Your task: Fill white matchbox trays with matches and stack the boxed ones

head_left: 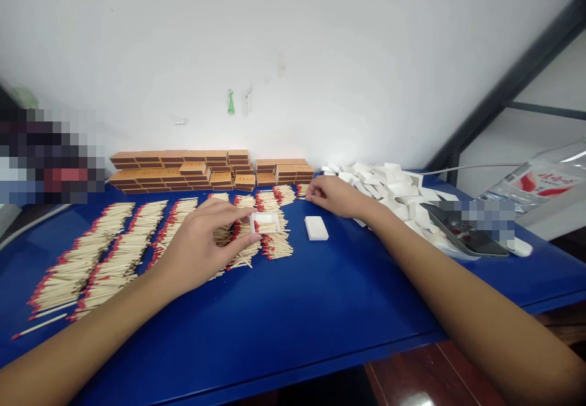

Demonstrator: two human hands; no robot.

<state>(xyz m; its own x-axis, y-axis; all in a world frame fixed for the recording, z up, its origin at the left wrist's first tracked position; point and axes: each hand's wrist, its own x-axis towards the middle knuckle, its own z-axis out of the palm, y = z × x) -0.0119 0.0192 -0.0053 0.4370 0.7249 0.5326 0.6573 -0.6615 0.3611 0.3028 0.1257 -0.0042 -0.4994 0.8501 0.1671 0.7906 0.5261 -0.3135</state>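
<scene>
My left hand [206, 241] pinches a small white matchbox tray [264, 221] between thumb and fingers, holding it over the rows of red-tipped matches [123, 250] spread on the blue table [284, 314]. My right hand [332, 195] rests farther back with its fingers curled at a bunch of matches [301, 190] near the stacked boxes; whether it grips any is hard to make out. A second white tray [316, 228] lies flat on the table between my hands.
Orange-brown matchboxes [183, 171] are stacked along the white wall. A heap of white trays [389, 189] lies at the right, beside a phone [462, 232]. A plastic bag [540, 183] sits far right. The table's front edge runs near my forearms.
</scene>
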